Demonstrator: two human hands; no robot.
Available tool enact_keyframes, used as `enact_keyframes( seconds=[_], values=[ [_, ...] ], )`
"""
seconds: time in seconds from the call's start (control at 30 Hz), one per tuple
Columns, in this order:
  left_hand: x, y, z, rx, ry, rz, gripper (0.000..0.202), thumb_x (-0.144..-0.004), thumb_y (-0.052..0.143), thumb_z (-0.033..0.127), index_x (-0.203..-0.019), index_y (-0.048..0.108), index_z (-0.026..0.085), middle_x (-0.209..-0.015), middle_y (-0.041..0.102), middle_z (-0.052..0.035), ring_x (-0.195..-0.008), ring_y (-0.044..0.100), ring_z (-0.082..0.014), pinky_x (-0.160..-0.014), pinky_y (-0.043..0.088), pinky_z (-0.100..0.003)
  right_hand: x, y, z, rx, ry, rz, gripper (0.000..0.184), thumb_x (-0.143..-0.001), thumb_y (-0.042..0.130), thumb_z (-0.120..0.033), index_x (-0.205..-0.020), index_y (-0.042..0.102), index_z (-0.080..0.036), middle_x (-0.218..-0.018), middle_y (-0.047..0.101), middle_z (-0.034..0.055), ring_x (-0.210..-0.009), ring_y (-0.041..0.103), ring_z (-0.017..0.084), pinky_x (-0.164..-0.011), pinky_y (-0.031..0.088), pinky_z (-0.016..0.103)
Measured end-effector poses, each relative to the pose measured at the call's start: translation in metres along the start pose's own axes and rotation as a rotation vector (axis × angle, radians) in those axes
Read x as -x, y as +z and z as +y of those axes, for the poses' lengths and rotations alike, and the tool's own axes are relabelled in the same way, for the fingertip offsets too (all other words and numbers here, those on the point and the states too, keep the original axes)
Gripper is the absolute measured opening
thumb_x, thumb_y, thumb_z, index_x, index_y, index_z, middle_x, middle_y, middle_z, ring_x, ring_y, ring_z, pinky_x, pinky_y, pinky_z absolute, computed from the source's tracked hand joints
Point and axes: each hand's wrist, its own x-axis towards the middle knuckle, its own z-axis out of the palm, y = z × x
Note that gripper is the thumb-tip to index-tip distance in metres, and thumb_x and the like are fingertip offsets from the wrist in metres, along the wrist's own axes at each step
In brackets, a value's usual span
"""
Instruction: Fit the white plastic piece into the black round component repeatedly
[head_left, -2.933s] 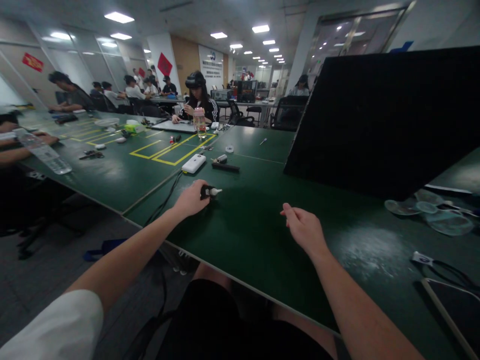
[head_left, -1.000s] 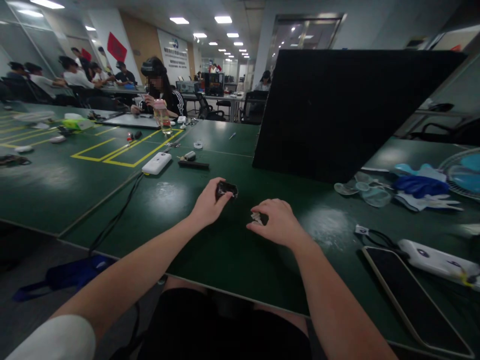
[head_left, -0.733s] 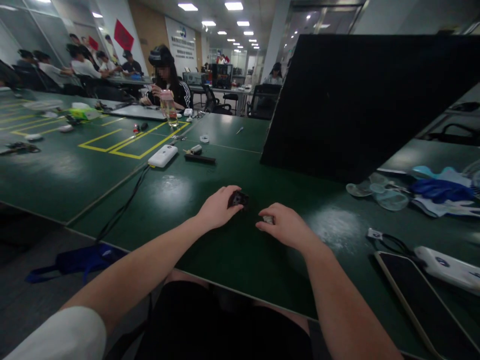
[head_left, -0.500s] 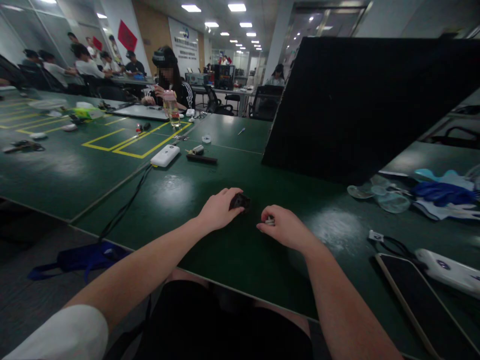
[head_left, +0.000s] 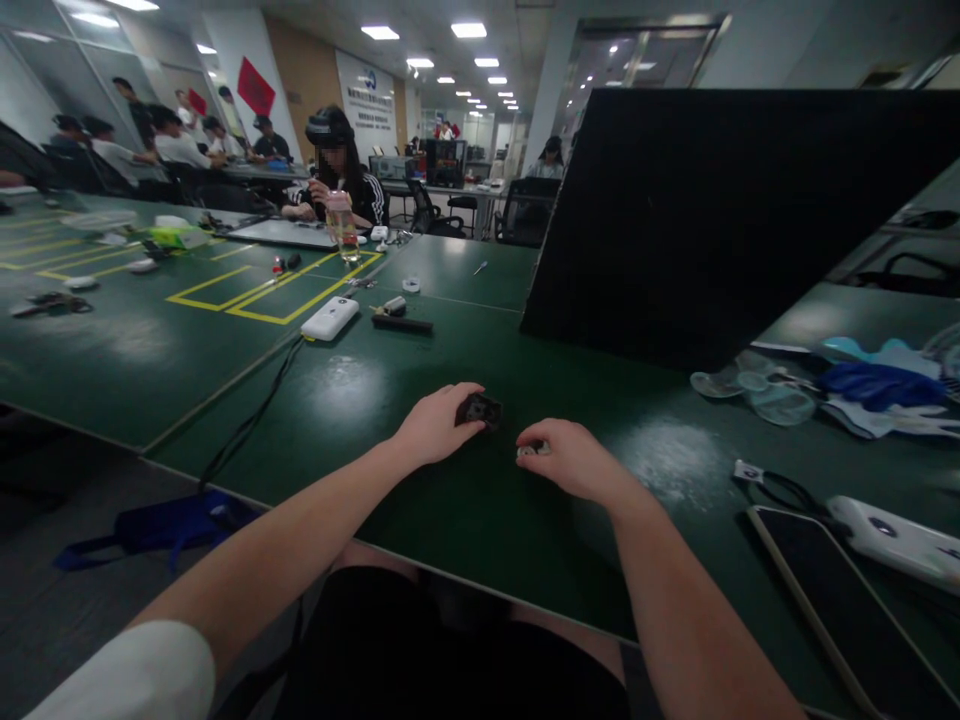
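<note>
the left hand (head_left: 435, 425) rests on the dark green table top (head_left: 465, 520) with thumb and fingertips closed on a small black boxy part (head_left: 481, 409), which sits at its fingertips and touches the table. just to the right of that grip, the right hand (head_left: 574, 462) lies palm down, its fingers curled together over a small pale silvery piece (head_left: 527, 451). the piece is mostly hidden under the fingers, so it seems pinched rather than merely covered. the two hands are near each other but apart.

the risk i see is the silvery piece: it is tiny and held only at the fingertips, so a loosened pinch or a nudge from the other hand could send it skidding over the smooth table. pressing it at the black part off line could also tip that part out of the left grip.

the near table edge runs just behind both wrists, and anything dropped toward the body could roll off. beyond the grips stands a big black slanted panel (head_left: 712, 220), near but not touching. left of the left grip there is open table as far as a black cable (head_left: 247, 425) and a white oblong power bank (head_left: 329, 318). right of the right grip lies a flat dark phone (head_left: 840, 590), well apart.
</note>
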Motion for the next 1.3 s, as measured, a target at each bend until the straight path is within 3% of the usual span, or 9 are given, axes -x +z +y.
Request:
enact_keyframes(
  seconds=[0.23,0.5,0.7,0.77,0.83,0.93,1.0,1.13,1.3],
  values=[
    [0.001,0.006,0.006,-0.006,0.064,-0.057,0.049,-0.086,0.067,0.037,-0.133,0.058,0.027,-0.129,0.067,-0.0063,-0.114,0.065,-0.0271,-0.099,0.053,-0.044,0.002,-0.001,-0.020,-0.164,0.041,0.258,0.017,-0.085,0.068,-0.041,-0.087,0.071,-0.024,-0.091,0.070,0.0024,-0.079,0.063,0.019,-0.068,0.047,0.032],
    [0.003,0.008,0.011,0.046,0.159,-0.109,0.046,-0.084,0.069,0.035,-0.128,0.060,0.028,-0.126,0.069,-0.0036,-0.111,0.066,-0.0242,-0.099,0.052,-0.041,0.000,0.016,-0.034,-0.057,-0.245,0.345,0.017,-0.094,0.057,-0.024,-0.096,0.074,-0.025,-0.107,0.068,0.0047,-0.094,0.065,0.020,-0.084,0.053,0.038],
    [0.003,0.006,0.009,0.035,0.133,-0.106,0.048,-0.083,0.069,0.035,-0.130,0.059,0.028,-0.126,0.068,-0.0046,-0.111,0.066,-0.0253,-0.098,0.053,-0.042,0.001,0.002,-0.018,-0.031,-0.032,0.574,0.026,-0.089,0.066,-0.034,-0.112,0.070,-0.023,-0.110,0.066,0.0095,-0.097,0.064,0.026,-0.085,0.053,0.043],
    [0.003,0.006,0.009,0.021,0.098,-0.088,0.048,-0.084,0.069,0.036,-0.130,0.058,0.028,-0.125,0.068,-0.0052,-0.110,0.066,-0.0258,-0.095,0.053,-0.042,0.000,0.000,-0.011,-0.084,0.034,0.554,0.040,-0.086,0.068,-0.030,-0.125,0.064,-0.023,-0.113,0.065,0.0093,-0.097,0.064,0.025,-0.085,0.054,0.043],
    [0.002,0.005,0.009,-0.005,0.049,-0.051,0.047,-0.084,0.068,0.036,-0.129,0.059,0.027,-0.122,0.069,-0.0053,-0.107,0.067,-0.0265,-0.092,0.054,-0.042,-0.001,0.003,-0.008,-0.134,0.010,0.450,0.052,-0.083,0.068,-0.023,-0.134,0.058,-0.024,-0.122,0.063,0.0090,-0.102,0.064,0.024,-0.088,0.055,0.041],
    [0.002,0.005,0.007,-0.041,-0.002,-0.003,0.044,-0.085,0.067,0.037,-0.127,0.059,0.028,-0.118,0.071,-0.0048,-0.104,0.067,-0.0270,-0.089,0.054,-0.042,-0.004,0.013,-0.007,-0.173,-0.097,0.289,0.049,-0.084,0.063,-0.016,-0.132,0.060,-0.025,-0.132,0.058,0.0082,-0.113,0.062,0.023,-0.094,0.054,0.041],
    [0.002,0.004,0.006,-0.059,-0.009,0.004,0.042,-0.086,0.066,0.037,-0.126,0.058,0.028,-0.118,0.071,-0.0046,-0.105,0.067,-0.0271,-0.089,0.054,-0.041,-0.007,0.019,-0.006,-0.240,-0.113,0.252,0.046,-0.085,0.061,-0.014,-0.130,0.062,-0.025,-0.133,0.058,0.0078,-0.116,0.062,0.022,-0.096,0.054,0.041],
    [0.001,0.002,0.005,-0.085,0.002,-0.001,0.044,-0.086,0.066,0.037,-0.128,0.057,0.028,-0.123,0.069,-0.0035,-0.110,0.066,-0.0257,-0.092,0.053,-0.040,-0.012,0.025,-0.002,-0.396,-0.056,0.262,0.047,-0.084,0.065,-0.016,-0.131,0.060,-0.025,-0.125,0.065,0.0071,-0.111,0.065,0.021,-0.094,0.057,0.040],
    [0.002,0.001,0.005,-0.093,0.009,-0.009,0.044,-0.087,0.065,0.039,-0.128,0.057,0.027,-0.122,0.069,-0.0027,-0.109,0.066,-0.0240,-0.093,0.053,-0.039,-0.011,0.022,-0.011,-0.244,-0.052,0.355,0.029,-0.089,0.067,-0.034,-0.116,0.069,-0.025,-0.116,0.070,0.0067,-0.098,0.067,0.024,-0.083,0.058,0.044]
  ],
)
